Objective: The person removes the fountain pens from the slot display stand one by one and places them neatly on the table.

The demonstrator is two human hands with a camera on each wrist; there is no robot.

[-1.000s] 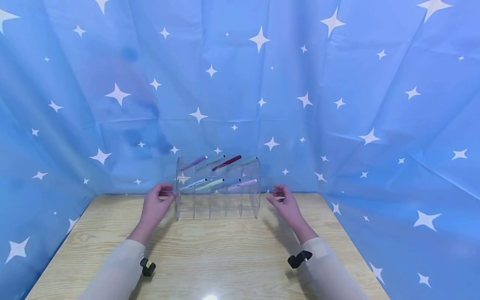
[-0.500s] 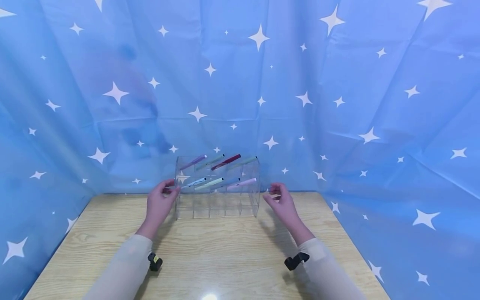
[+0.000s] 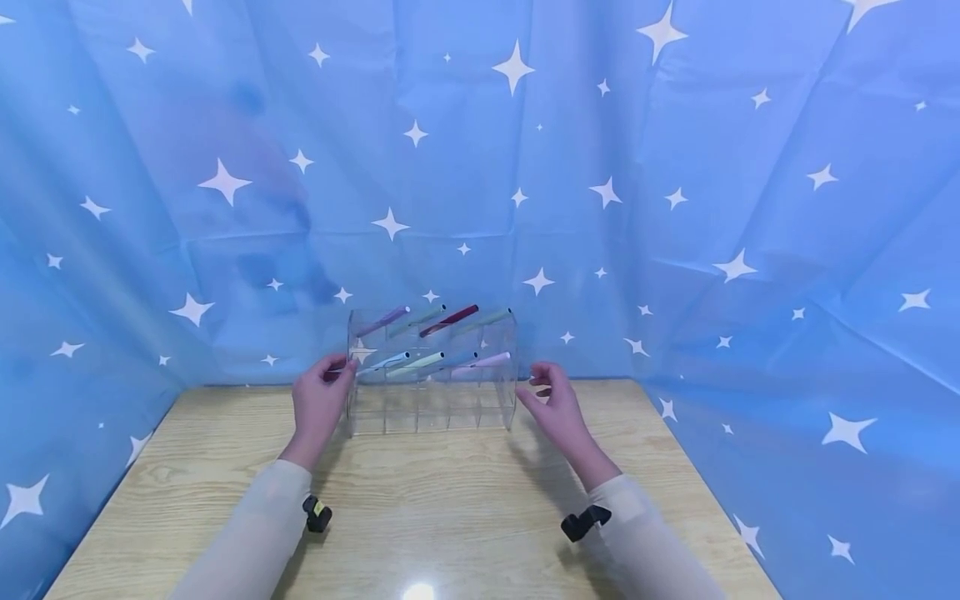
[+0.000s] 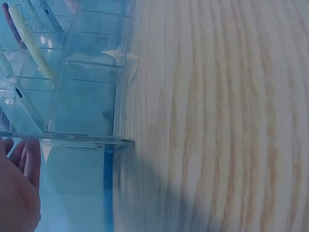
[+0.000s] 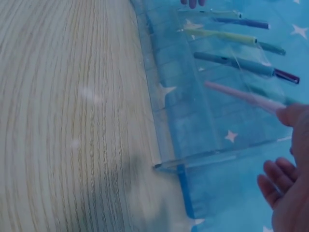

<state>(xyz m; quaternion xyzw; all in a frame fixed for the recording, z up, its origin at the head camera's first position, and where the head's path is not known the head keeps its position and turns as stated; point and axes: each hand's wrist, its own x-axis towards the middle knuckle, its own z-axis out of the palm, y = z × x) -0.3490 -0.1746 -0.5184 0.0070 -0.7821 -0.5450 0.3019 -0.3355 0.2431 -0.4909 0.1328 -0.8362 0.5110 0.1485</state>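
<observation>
A clear compartmented pen holder stands upright at the back of the table. Several pens lean in its two upper rows, among them a red pen, a purple pen and a pale pink pen. My left hand is at the holder's left wall. In the left wrist view, its fingertips meet that wall from outside, with the thumb out of view. My right hand is at the right wall, thumb by the edge and other fingers loosely bent, apart from it. Whether the thumb touches cannot be told.
The holder stands on a light wood table, close to its back edge. Behind and around the table hangs a blue curtain with white stars. Each sleeve carries a small black camera, the left one and the right one.
Both hands have moved inward: the left from beside the holder to its left wall, the right closer to the right wall. The head view has shifted slightly; the holder appears to stay in place.
</observation>
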